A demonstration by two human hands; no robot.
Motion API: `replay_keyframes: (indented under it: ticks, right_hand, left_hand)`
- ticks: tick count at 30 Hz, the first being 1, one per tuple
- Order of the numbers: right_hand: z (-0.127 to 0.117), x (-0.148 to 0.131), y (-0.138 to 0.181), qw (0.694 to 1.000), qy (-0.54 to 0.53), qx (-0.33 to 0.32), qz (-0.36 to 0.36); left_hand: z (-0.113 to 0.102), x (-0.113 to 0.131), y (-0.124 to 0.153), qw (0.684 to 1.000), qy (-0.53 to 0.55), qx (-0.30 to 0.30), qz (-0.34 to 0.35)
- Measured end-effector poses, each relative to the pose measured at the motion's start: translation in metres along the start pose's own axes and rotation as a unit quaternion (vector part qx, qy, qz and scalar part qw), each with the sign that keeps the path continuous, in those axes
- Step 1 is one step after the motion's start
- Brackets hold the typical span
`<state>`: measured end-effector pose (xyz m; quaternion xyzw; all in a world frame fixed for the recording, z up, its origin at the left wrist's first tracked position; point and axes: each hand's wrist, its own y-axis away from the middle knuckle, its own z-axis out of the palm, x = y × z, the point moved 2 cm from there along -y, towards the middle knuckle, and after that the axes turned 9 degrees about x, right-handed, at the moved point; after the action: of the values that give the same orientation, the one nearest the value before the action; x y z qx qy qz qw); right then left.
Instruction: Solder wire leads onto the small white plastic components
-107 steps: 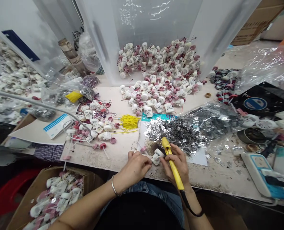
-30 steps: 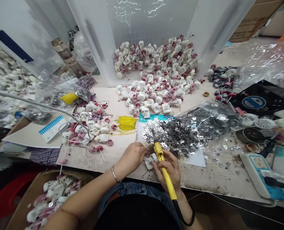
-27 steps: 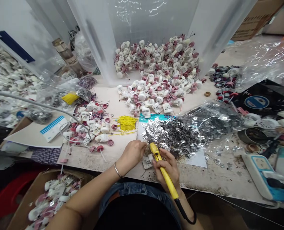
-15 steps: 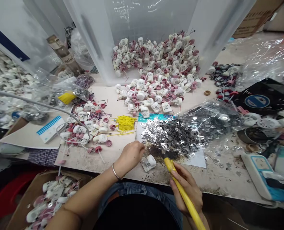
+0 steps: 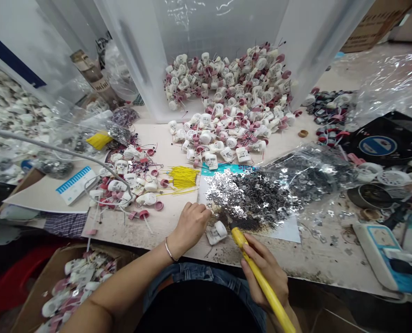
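Note:
My right hand is wrapped round the yellow handle of a soldering iron. Its tip points up and left, to the brown-stained near edge of a pile of small metal pieces. Close to that tip, my left hand has its fingers pinched together; whatever they hold is hidden. Just below and between the hands, a white plastic part with a round end lies on the table. A bundle of yellow wires lies beyond my left hand.
A large translucent bin tipped toward me spills white and pink parts. More parts lie at left, and a cardboard box of them stands below. At right are a power strip and a metal cup. A grey cable crosses the left.
The soldering iron and my right hand have moved slightly left, bringing the tip closer to my left hand. My left hand has turned a little, showing more of its knuckles.

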<state>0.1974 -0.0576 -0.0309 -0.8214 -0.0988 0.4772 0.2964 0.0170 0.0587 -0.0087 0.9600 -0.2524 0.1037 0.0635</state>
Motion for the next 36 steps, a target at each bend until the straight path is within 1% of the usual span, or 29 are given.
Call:
replay_keyframes:
  ticks: [2, 6, 8, 10, 11, 14, 16, 21, 25, 28, 31, 33, 36]
  right_hand:
    - [-0.003, -0.001, 0.001, 1.000, -0.007, -0.018, 0.002]
    - [-0.014, -0.006, 0.002, 0.999, -0.018, -0.003, 0.028]
    - [-0.015, -0.008, 0.002, 0.999, -0.018, 0.000, 0.048]
    - [-0.013, -0.008, 0.002, 0.998, -0.026, 0.004, 0.052]
    - [-0.011, -0.007, 0.001, 0.999, -0.026, -0.001, 0.046]
    - [-0.004, -0.005, -0.001, 0.999, -0.016, -0.048, 0.010]
    - [-0.004, -0.004, -0.003, 0.998, -0.014, -0.065, -0.008]
    - [-0.009, -0.006, -0.004, 0.997, -0.006, -0.079, -0.026]
    - [-0.008, -0.008, -0.004, 0.999, -0.006, -0.042, -0.030]
    - [-0.006, -0.008, -0.006, 0.997, -0.001, -0.069, -0.030]
    - [-0.006, -0.009, -0.010, 0.994, 0.012, -0.093, -0.051]
    - [-0.007, -0.010, -0.012, 0.993, 0.017, -0.097, -0.067]
    - [-0.006, -0.012, -0.013, 0.993, 0.020, -0.096, -0.070]
  left_hand:
    - [0.001, -0.002, 0.006, 0.999, 0.035, -0.018, -0.006]
    - [0.000, -0.009, 0.011, 0.989, 0.114, -0.013, -0.088]
    - [0.000, -0.010, 0.010, 0.985, 0.125, -0.003, -0.117]
    - [-0.001, -0.009, 0.008, 0.985, 0.114, 0.002, -0.130]
    - [-0.001, -0.009, 0.007, 0.985, 0.105, 0.003, -0.134]
    - [-0.001, -0.006, 0.005, 0.986, 0.089, 0.002, -0.142]
    - [-0.002, -0.005, 0.004, 0.986, 0.084, -0.002, -0.142]
    - [-0.004, -0.003, 0.005, 0.987, 0.077, -0.007, -0.144]
    - [-0.005, -0.002, 0.005, 0.986, 0.074, -0.009, -0.149]
    - [-0.005, -0.002, 0.005, 0.986, 0.070, -0.014, -0.152]
    - [-0.005, -0.001, 0.003, 0.986, 0.068, -0.019, -0.153]
    - [-0.006, 0.000, 0.002, 0.986, 0.066, -0.021, -0.154]
    - [-0.008, 0.001, 0.001, 0.985, 0.064, -0.026, -0.158]
